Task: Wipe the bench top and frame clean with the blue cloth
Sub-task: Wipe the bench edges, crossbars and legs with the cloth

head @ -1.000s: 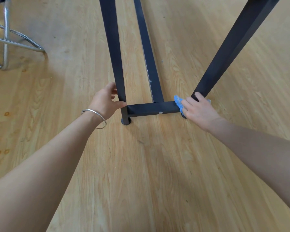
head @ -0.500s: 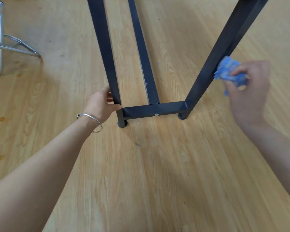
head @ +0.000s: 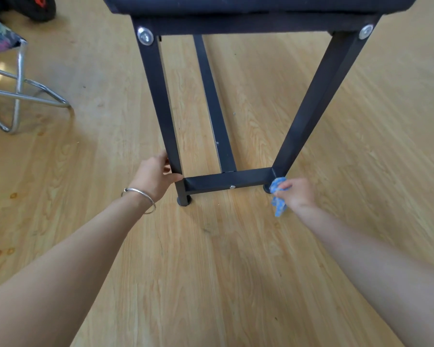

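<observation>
I see a matt black metal bench frame with shiny silver bolts, standing on a smooth, light wood-grain floor. At four o'clock, soft crumpled blue cloth; at ten o'clock, a glossy chrome stool frame.

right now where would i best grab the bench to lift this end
The top crossbar under the seat, from above: it runs level between both legs. The left hand holds the slanted left leg low down, a weaker lifting spot.
</observation>
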